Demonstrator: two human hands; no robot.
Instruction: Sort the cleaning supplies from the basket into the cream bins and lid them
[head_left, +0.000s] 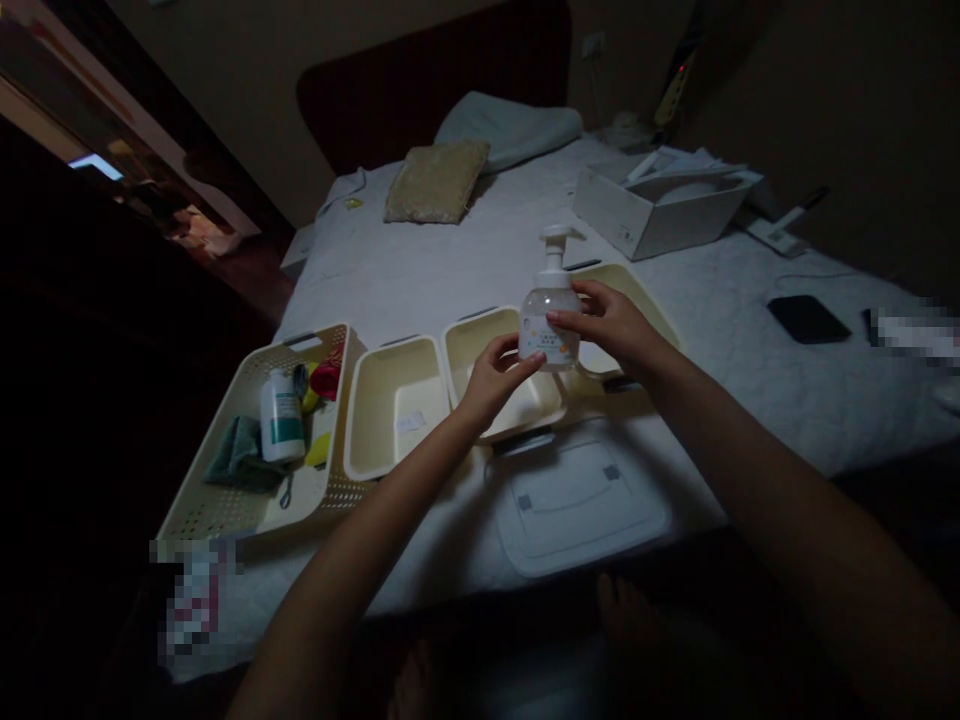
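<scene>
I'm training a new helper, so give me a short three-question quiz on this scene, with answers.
1. True or false: the left hand and right hand both touch the foam pump bottle.
2. Which holds the white bottle with a green label? A, the perforated cream basket; B, the white box; C, the plain cream bin.
3. What lies flat on the white bedspread, nearest the viewer?

Key: 1. True. 2. A. 3. A translucent plastic lid.

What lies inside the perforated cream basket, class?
The basket holds a white bottle with a green label, a grey-green cloth, a red item and a yellow item; the floor beneath them is hidden.
</scene>
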